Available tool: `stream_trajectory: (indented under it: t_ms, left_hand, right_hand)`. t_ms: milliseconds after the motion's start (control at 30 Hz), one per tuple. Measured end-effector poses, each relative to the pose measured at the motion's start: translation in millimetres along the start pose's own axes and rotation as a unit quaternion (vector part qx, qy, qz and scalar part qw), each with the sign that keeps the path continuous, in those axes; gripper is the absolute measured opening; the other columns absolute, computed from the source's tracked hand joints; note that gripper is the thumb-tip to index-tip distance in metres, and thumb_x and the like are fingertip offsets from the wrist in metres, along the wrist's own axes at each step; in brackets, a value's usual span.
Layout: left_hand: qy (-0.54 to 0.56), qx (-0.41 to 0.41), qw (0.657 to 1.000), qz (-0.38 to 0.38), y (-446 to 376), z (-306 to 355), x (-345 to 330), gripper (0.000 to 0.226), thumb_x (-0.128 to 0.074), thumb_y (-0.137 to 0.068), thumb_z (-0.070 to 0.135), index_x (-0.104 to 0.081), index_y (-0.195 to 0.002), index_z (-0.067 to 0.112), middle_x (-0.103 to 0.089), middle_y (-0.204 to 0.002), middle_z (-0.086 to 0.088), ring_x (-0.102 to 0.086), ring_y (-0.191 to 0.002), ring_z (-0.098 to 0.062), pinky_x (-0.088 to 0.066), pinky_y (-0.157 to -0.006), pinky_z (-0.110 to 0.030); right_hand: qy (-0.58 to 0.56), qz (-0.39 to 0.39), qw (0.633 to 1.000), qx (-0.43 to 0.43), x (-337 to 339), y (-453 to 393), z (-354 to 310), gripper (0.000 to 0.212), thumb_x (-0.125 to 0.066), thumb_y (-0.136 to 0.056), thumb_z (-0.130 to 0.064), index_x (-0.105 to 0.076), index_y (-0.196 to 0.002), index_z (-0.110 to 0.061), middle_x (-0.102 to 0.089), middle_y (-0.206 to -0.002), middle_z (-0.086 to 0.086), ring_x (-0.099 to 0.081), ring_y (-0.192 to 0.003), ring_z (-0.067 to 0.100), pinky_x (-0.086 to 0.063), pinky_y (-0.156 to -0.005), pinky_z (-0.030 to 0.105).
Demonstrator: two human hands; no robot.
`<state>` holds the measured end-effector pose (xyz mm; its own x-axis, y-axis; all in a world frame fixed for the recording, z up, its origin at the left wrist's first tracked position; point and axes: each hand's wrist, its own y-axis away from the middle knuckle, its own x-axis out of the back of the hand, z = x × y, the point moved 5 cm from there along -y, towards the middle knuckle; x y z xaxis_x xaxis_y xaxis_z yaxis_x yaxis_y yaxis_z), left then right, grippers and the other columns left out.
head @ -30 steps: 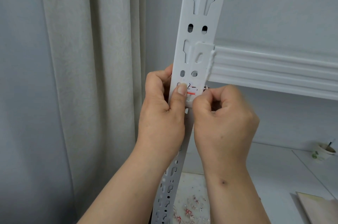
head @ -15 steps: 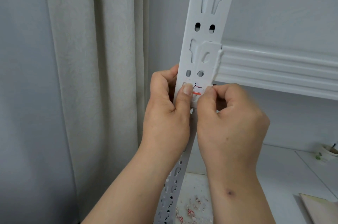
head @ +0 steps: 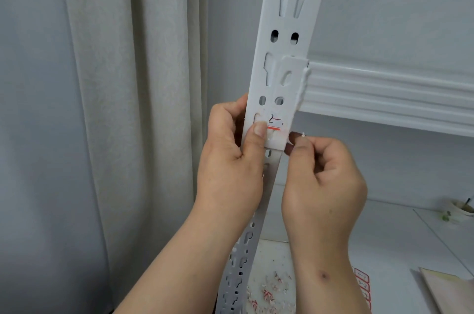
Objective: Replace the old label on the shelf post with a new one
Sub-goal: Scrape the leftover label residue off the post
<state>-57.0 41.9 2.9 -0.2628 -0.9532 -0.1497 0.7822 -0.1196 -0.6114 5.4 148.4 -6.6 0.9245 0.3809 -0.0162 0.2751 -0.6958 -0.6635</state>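
Two hands are seen: the left hand [head: 232, 160] and the right hand [head: 325, 178]. One shelf post [head: 287, 44] is counted, bearing one torn label [head: 275, 122]. One curtain [head: 123, 108], one shelf beam [head: 384, 93] and one cup [head: 461, 208] are seen. Many paper scraps [head: 269, 288] are scattered, uncountable.

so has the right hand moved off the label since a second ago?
Yes. The right hand has pulled rightward, off the shelf post and its label, pinching a small white scrap.

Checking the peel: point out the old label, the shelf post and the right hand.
old label [head: 275, 124], head view, its red stripe.
shelf post [head: 292, 26], head view, bare front face.
right hand [head: 331, 175], head view, its back.
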Motion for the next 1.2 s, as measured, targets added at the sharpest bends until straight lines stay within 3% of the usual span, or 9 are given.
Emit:
stream_trajectory:
  t_ms: [67, 167, 300, 400, 500, 633, 833, 1033, 1200]
  left_hand:
    - [-0.013, 0.007, 1.0, -0.001, 9, -4, 1, 0.035, -0.052, -0.098, 0.013, -0.048, -0.118, 0.041, -0.067, -0.114, 0.021, -0.064, -0.104, 0.006, -0.05, -0.079, -0.012]
    - [-0.059, 0.007, 0.998, 0.028, 31, -13, 2, 0.047, -0.055, -0.095, 0.011, -0.042, -0.13, 0.04, -0.057, -0.123, 0.027, -0.056, -0.112, 0.011, -0.043, -0.083, -0.004]
    - [-0.174, -0.018, 0.978, 0.113, 68, -31, 11, 0.037, -0.056, -0.088, 0.03, -0.039, -0.113, 0.052, -0.042, -0.117, 0.039, -0.052, -0.108, 0.004, -0.04, -0.084, -0.004]
    - [-0.203, 0.006, 0.97, 0.134, 94, -52, 17, 0.025, -0.053, -0.085, 0.033, -0.044, -0.098, 0.052, -0.048, -0.098, 0.032, -0.055, -0.09, 0.002, -0.04, -0.076, -0.003]
    - [-0.188, 0.076, 0.976, 0.08, 121, -77, 9, 0.023, -0.057, -0.084, 0.025, -0.052, -0.092, 0.045, -0.059, -0.086, 0.021, -0.059, -0.077, -0.003, -0.042, -0.064, -0.006]
    - [-0.212, 0.156, 0.965, -0.019, 146, -105, -3, 0.028, -0.066, -0.087, 0.012, -0.056, -0.089, 0.039, -0.058, -0.082, 0.014, -0.057, -0.067, -0.007, -0.043, -0.058, -0.011]
    - [-0.195, 0.264, 0.937, -0.119, 161, -127, -20, 0.023, -0.062, -0.091, 0.013, -0.058, -0.089, 0.035, -0.062, -0.075, 0.013, -0.055, -0.061, -0.002, -0.047, -0.063, -0.017]
    - [-0.205, 0.315, 0.914, -0.152, 162, -135, -30, 0.025, -0.055, -0.096, 0.017, -0.052, -0.089, 0.041, -0.063, -0.073, 0.008, -0.059, -0.068, -0.004, -0.044, -0.063, -0.012]
    - [-0.196, 0.354, 0.898, -0.172, 162, -143, -36, 0.022, -0.05, -0.098, 0.016, -0.051, -0.096, 0.039, -0.066, -0.077, 0.007, -0.062, -0.076, -0.01, -0.05, -0.079, -0.024]
  right_hand:
    - [-0.017, -0.026, 0.999, -0.022, 1, 6, 10, 0.018, -0.049, -0.087, -0.033, -0.063, -0.079, -0.024, -0.068, -0.073, -0.012, -0.062, -0.071, 0.001, -0.04, -0.059, 0.006]
    - [-0.034, -0.067, 0.996, -0.057, 3, 16, 27, 0.02, -0.046, -0.091, -0.033, -0.062, -0.083, -0.024, -0.07, -0.082, -0.016, -0.065, -0.08, -0.003, -0.043, -0.067, 0.006]
    - [-0.027, -0.128, 0.985, -0.115, 8, 28, 53, 0.023, -0.045, -0.098, -0.02, -0.061, -0.082, -0.027, -0.069, -0.085, -0.018, -0.068, -0.078, 0.004, -0.052, -0.075, 0.024]
    - [-0.008, -0.169, 0.968, -0.186, 14, 40, 79, 0.023, -0.046, -0.098, -0.019, -0.061, -0.082, -0.025, -0.069, -0.085, -0.019, -0.069, -0.074, 0.006, -0.055, -0.079, 0.036]
    - [-0.002, -0.191, 0.947, -0.259, 23, 54, 101, 0.02, -0.051, -0.097, -0.018, -0.063, -0.081, -0.02, -0.071, -0.079, -0.012, -0.069, -0.068, 0.006, -0.056, -0.08, 0.041]
    - [0.01, -0.204, 0.924, -0.323, 34, 68, 120, 0.012, -0.057, -0.089, -0.01, -0.065, -0.082, -0.015, -0.07, -0.076, -0.005, -0.068, -0.061, 0.006, -0.057, -0.074, 0.036]
    - [0.032, -0.218, 0.908, -0.357, 46, 80, 143, 0.014, -0.052, -0.092, -0.011, -0.062, -0.084, -0.017, -0.067, -0.079, 0.002, -0.066, -0.065, 0.011, -0.051, -0.065, 0.029]
    - [0.083, -0.268, 0.892, -0.353, 49, 90, 159, 0.02, -0.04, -0.093, -0.011, -0.056, -0.08, -0.009, -0.06, -0.069, 0.008, -0.061, -0.068, 0.023, -0.054, -0.073, 0.044]
    - [0.123, -0.298, 0.878, -0.354, 52, 94, 168, 0.029, -0.035, -0.091, -0.009, -0.048, -0.066, -0.007, -0.057, -0.064, 0.013, -0.057, -0.059, 0.024, -0.044, -0.058, 0.034]
